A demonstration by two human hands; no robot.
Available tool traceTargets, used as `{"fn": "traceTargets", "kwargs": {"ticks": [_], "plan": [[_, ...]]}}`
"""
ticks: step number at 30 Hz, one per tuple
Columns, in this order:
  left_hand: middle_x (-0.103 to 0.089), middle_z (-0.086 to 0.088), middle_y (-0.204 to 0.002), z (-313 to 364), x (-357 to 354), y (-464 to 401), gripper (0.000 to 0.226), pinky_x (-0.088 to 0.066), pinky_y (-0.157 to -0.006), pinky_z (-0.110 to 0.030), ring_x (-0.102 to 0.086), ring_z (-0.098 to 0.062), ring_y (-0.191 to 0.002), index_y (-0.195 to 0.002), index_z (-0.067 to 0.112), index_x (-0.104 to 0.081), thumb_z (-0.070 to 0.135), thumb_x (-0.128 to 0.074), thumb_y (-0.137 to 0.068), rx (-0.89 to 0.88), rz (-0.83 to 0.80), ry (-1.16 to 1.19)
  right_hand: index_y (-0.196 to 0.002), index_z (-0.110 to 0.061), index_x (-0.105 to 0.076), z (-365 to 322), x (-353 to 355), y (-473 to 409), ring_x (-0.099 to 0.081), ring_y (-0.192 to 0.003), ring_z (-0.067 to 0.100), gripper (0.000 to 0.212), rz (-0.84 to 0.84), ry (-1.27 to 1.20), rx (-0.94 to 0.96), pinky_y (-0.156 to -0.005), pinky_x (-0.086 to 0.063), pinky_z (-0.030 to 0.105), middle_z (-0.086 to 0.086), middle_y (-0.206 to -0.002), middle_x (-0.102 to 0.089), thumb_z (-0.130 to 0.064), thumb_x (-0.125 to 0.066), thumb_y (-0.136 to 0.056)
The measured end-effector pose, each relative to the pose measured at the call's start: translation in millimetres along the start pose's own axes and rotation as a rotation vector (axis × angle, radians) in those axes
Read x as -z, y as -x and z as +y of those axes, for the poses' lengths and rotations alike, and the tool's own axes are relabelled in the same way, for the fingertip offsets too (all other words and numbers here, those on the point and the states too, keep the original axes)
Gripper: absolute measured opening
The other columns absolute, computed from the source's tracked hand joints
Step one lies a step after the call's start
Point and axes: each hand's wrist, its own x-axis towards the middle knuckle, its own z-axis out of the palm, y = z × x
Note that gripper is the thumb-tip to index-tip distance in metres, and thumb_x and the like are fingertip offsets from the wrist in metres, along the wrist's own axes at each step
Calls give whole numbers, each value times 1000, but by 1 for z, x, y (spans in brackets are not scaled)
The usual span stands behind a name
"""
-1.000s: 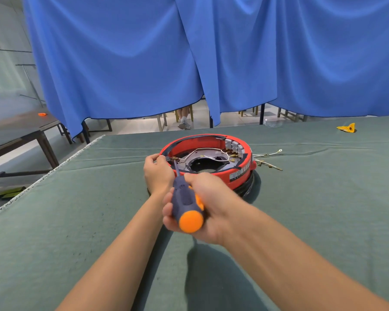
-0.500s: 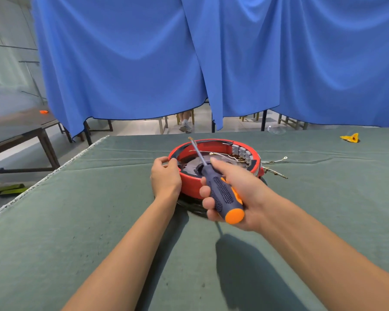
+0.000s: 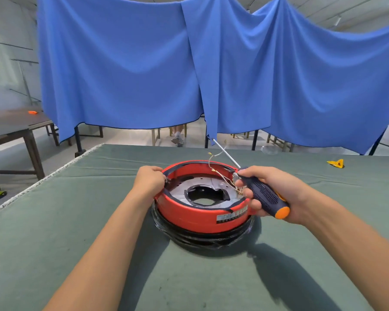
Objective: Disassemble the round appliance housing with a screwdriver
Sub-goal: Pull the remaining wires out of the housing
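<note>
A round red housing (image 3: 189, 215) with a black base ring stands on the green table cloth, open at the top, showing a grey metal plate (image 3: 180, 193) with a central hole and thin wires (image 3: 213, 169). My left hand (image 3: 149, 181) grips the housing's left rim. My right hand (image 3: 272, 191) holds a screwdriver (image 3: 264, 196) with a dark blue and orange handle at the housing's right rim. Its metal shaft points up and away, clear of the housing.
The green cloth table (image 3: 54, 232) has its left edge close by. A small yellow piece (image 3: 335, 163) lies at the far right. Blue curtains (image 3: 256, 75) hang behind the table. A dark side table (image 3: 14, 129) stands at the left.
My right hand has carried the screwdriver from the housing's near left side to its right rim, with the shaft lifted off the inside. The housing looks turned and sits closer. My left hand stays on the rim.
</note>
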Motion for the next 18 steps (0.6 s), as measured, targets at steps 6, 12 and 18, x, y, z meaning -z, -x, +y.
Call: {"fn": "traceTargets", "kwargs": {"ticks": [6,12,18], "plan": [[-57,-6,-126,26,-8,24,38,-34,-101,-39,-40,-27,-124,-123,18,-56,14,-47,-86,-165,195,-390,-83,-7,-61,9,3,-9,-46,-33,16,23,45,13,72,-31,-35,18,4,-53,-51,-29,-58,-88],[-69,-3,-100,39,-45,53,24,-51,-78,-31,-62,-24,-90,-99,20,-69,11,-51,-86,-372,-192,-338,-85,-6,-63,26,4,-24,-45,-34,19,23,55,-22,132,-34,-35,19,8,-53,-52,-29,-60,-87],[-62,-4,-116,31,-58,46,59,-48,-82,-31,-57,-19,-96,-139,32,-39,16,-56,-85,-395,-404,-509,-83,-2,-64,25,15,-33,-45,-33,22,23,61,8,175,-35,-38,19,12,-53,-52,-24,-62,-87]]}}
